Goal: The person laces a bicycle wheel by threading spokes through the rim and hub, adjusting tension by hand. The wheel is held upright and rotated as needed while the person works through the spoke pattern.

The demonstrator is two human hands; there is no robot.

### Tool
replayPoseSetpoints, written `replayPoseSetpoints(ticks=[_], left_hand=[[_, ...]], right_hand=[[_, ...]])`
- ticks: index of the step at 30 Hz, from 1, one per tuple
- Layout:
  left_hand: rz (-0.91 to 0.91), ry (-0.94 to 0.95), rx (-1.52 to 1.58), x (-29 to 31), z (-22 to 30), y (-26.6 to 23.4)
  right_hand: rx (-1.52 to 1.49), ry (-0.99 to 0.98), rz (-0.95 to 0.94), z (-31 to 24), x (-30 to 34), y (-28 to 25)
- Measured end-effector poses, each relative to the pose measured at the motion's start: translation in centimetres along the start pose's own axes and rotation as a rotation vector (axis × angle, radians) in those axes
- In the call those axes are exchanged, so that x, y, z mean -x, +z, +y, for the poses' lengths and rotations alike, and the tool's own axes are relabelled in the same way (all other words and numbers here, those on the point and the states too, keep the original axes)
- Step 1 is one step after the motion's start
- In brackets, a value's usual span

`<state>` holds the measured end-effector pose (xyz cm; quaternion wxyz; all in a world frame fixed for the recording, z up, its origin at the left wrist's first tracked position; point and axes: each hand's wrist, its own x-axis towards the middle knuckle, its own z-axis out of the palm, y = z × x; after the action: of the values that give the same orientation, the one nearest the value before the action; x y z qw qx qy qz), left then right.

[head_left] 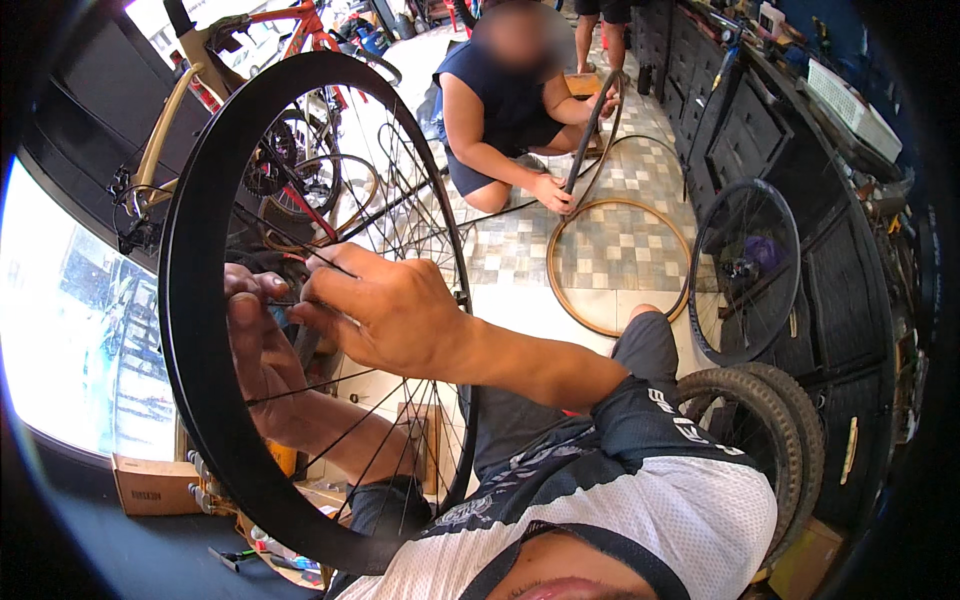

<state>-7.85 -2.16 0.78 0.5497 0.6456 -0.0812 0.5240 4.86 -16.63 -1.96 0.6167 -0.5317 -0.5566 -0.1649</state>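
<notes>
Wheel w/ the black rim, where's it at?

Left of centre, up on edge, close in front of the wearer. Low end overlaps the shirt; can't tell what bears its weight.

And the R hand?

Back of it faces us, fingers bent in among the spokes, tips bunched nr a thin bit. Too small to ID, so can't tell if it's pinched.

L hand?

Behind the spokes, fingers curled, tips nr the R hand's. Rim cuts off part of it, so can't tell if it grips anything. L forearm's partly hidden too.

What's further out?

Knobby tyres at lower R, partly behind the shirt. Tan hoop flat on the tiled floor, prob. a tyre but hard to say. Another wheel leans by the dark cabinets.

Ppl?

Co-worker low on the floor, both hands on a dark tyre, head blurred. Another person's legs behind, rest cut off at the top edge.

Upper L?

Bikes, incl. an orange frame, overlapping behind the rim, hard to separate. Window below's mostly glare.
</notes>
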Motion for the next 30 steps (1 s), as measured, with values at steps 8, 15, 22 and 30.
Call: replayPoseSetpoints(ticks=[8,15,22,30], left_hand=[[0.008,-0.074,-0.013,0.5,1.4,2.0],[-0.018,-0.073,0.018,1.0,0.9,2.1],[-0.053,-0.060,0.069,1.4,0.9,2.2],[-0.086,-0.038,0.101,1.2,0.5,2.6]], right_hand=[[0.008,-0.014,0.008,0.3,0.1,0.2],[0.139,-0.090,0.128,0.1,0.2,0.2],[0.096,-0.213,0.219,0.3,0.0,0.8],[0.008,-0.270,0.184,2.4,-0.1,1.4]])
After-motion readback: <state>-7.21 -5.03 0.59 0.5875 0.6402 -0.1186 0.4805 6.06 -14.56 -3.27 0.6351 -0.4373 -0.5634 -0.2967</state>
